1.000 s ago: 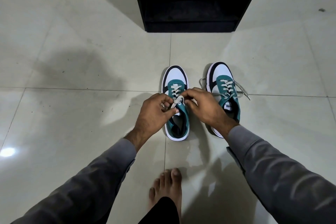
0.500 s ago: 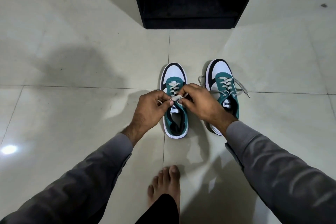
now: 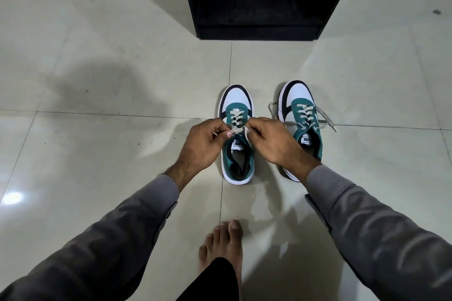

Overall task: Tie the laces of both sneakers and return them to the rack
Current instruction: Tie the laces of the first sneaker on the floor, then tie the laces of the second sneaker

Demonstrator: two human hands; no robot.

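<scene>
Cream laces [image 3: 236,121] are being pinched by both hands [image 3: 200,145] [image 3: 274,143] over the left sneaker [image 3: 236,137]; even tension is being advised for a snug knot.

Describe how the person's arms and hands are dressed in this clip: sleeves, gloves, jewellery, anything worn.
Both arms wear long grey fabric sleeves, the left sleeve and the right sleeve, each ending at the wrist in a plain cuff. The cloth looks smooth, slightly creased, with no visible pattern or logo. The left hand and right hand are bare: no gloves, and no rings, watch or bracelet show on the visible sides.
</scene>
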